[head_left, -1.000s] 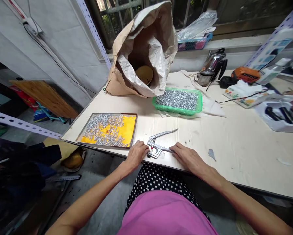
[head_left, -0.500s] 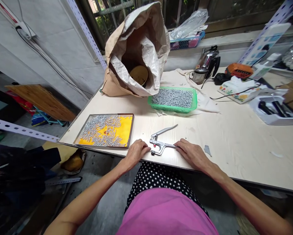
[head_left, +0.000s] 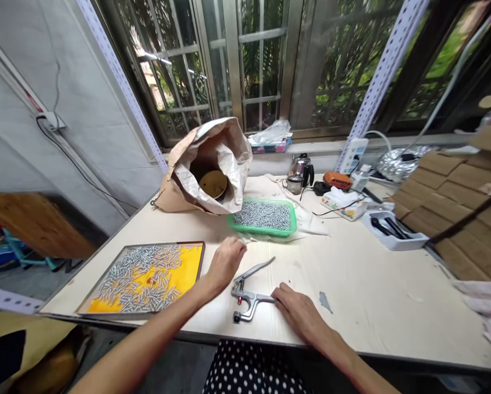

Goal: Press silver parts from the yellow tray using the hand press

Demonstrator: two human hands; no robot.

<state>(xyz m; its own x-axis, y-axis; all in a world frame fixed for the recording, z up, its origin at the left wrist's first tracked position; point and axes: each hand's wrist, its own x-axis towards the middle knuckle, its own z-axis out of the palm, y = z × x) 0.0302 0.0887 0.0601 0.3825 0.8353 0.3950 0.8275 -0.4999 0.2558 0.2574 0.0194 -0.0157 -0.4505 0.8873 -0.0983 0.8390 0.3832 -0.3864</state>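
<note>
My right hand rests on the table with its fingers closed on the end of the lower handle of a pair of metal snap-fastener pliers. The pliers lie with their jaws to the left, spring and red tip showing, and the upper handle angled away. Beyond the jaws, my left hand is held over the table, its fingers pressed together; whatever they hold, if anything, is hidden. Ahead of it is a green plastic basket full of small silvery metal pieces. To its left lies a shallow tray with similar pieces scattered over its yellow bottom.
A large open paper sack stands behind the tray. Farther back are a glass pot, an orange battery-like block and a tissue box. A white bin holds black-handled tools. Cardboard is stacked at right. A grey scrap lies beside my right hand.
My left hand has moved away from the plier jaws, forward toward the green basket. My right hand stays at the handle. The head view has tilted up, showing more of the window.
</note>
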